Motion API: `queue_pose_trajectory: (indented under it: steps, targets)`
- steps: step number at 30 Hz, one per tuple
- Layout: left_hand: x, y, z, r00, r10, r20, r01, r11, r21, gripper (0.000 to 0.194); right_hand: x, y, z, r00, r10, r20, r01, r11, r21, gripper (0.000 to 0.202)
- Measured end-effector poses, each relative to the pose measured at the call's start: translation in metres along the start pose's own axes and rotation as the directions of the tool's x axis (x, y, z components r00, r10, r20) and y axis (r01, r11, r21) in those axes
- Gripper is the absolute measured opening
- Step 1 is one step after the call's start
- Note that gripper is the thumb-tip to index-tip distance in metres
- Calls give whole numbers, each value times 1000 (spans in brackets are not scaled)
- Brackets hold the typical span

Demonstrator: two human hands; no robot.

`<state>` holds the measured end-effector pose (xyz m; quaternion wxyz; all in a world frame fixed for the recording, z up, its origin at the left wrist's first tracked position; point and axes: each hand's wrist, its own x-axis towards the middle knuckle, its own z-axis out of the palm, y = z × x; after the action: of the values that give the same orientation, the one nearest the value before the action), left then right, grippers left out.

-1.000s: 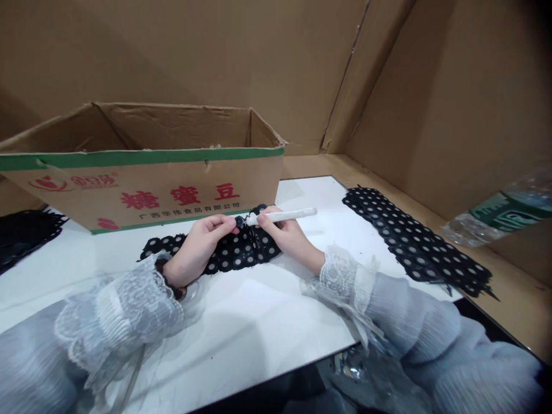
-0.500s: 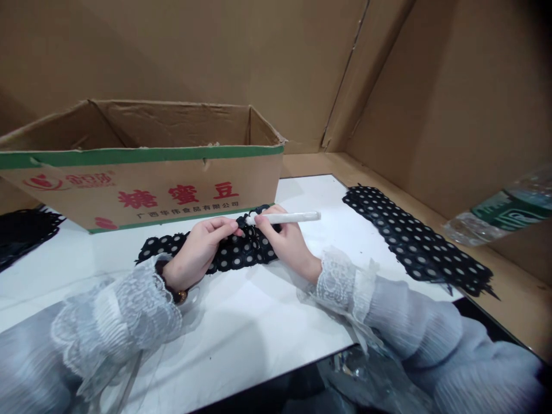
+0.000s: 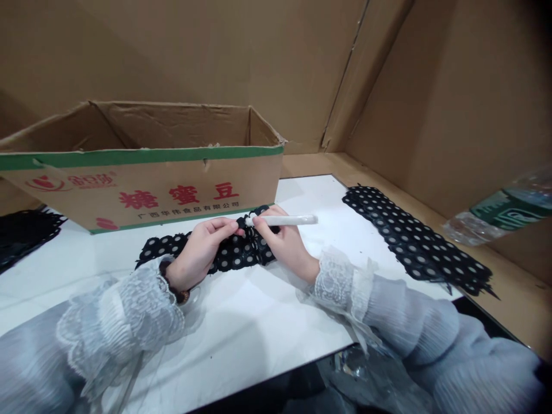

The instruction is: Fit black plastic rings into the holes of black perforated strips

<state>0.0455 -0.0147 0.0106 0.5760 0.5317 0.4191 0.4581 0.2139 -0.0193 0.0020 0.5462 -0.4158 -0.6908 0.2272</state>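
Note:
A black sheet with rows of pale round discs lies on the white board, partly covered by my hands. My left hand pinches a small black edge or piece of it between thumb and fingertips. In my right hand is a white pen-like tool, held nearly level. Its tip meets the black material right beside my left fingertips. What exactly the tip touches is too small to make out.
Behind my hands stands an open cardboard box with red lettering. Another dotted black sheet lies to the right, near a plastic bottle. More black material is at the far left. Cardboard walls enclose the white board.
Almost nothing differs. The white pen-like tool and my right hand have shifted very slightly left, while my left hand keeps its pinch.

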Motion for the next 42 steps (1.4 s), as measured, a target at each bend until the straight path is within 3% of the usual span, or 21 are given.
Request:
queue_pose_trajectory:
  steps: [7, 18, 28, 42]
  targets:
    - [1, 1, 2, 999, 40, -5, -39, 997, 71, 18, -2, -6, -1, 997, -76, -9, 75, 991, -107, 24]
    - [-3, 1, 4, 999, 19, -35, -19, 1000, -5, 14, -3, -10, -1, 992, -124, -28, 118, 978, -169, 22]
    - [-1, -2, 3, 1000, 12, -21, -13, 1000, -26, 14, -1, -2, 2, 1000, 9, -21, -8, 1000, 27, 24]
    - [0, -3, 2, 1000, -9, -14, 9, 999, -35, 14, 1, 3, 4, 990, 138, 0, -137, 983, 119, 24]
